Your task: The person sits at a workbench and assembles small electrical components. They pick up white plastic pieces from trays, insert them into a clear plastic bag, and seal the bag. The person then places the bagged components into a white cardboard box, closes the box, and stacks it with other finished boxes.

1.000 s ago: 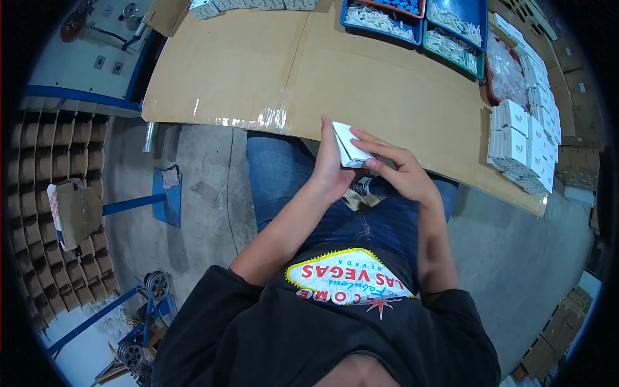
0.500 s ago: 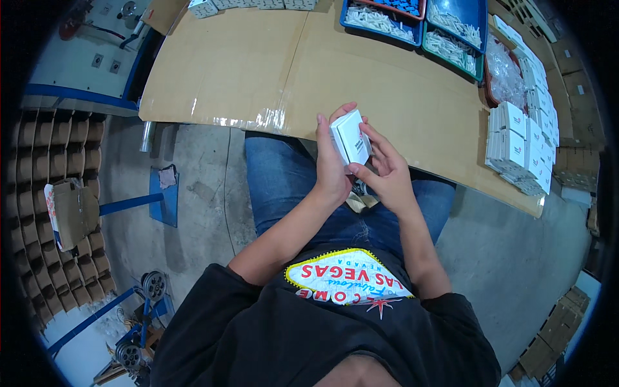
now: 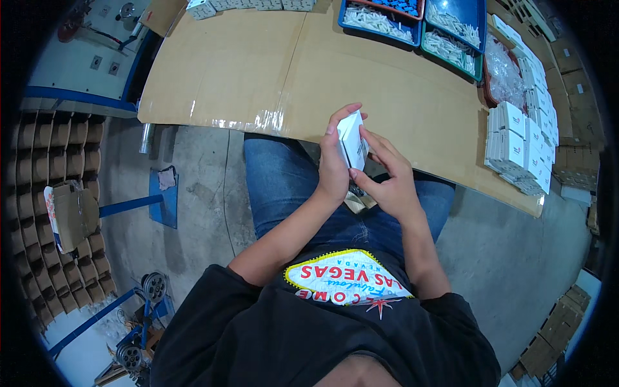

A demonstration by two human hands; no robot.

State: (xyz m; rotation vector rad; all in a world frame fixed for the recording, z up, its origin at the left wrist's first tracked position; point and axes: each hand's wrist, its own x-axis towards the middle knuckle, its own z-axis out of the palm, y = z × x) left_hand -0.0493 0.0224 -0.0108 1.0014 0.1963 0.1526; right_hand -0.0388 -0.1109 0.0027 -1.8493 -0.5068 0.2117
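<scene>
Since the frame half a second earlier, the small white cardboard box (image 3: 352, 138) has turned between the hands, so that its printed broad face now appears narrower and more edge-on; its position over the near edge of the tabletop (image 3: 225, 71), a surface covered with brown cardboard, is nearly unchanged. Both bare hands grasp the box: the left hand (image 3: 333, 164) lies along its left side, with fingers curled at the far end; the right hand (image 3: 394, 184) holds the right side, with its thumb at the near end. The box is tilted and held above the lap, in front of the legs in blue denim trousers (image 3: 277, 187). At the far right of the tabletop, a blue plastic tray (image 3: 377, 37) holds white slender pieces; a green plastic tray (image 3: 451, 64) beside it holds similar pieces; a reddish-brown plastic tray (image 3: 488, 90) holds clear plastic packaging. Stacked white boxes (image 3: 516, 145) stand at the right end, near that tray; a row of white patterned boxes (image 3: 248, 4) stands along the far side, toward the left.
</scene>
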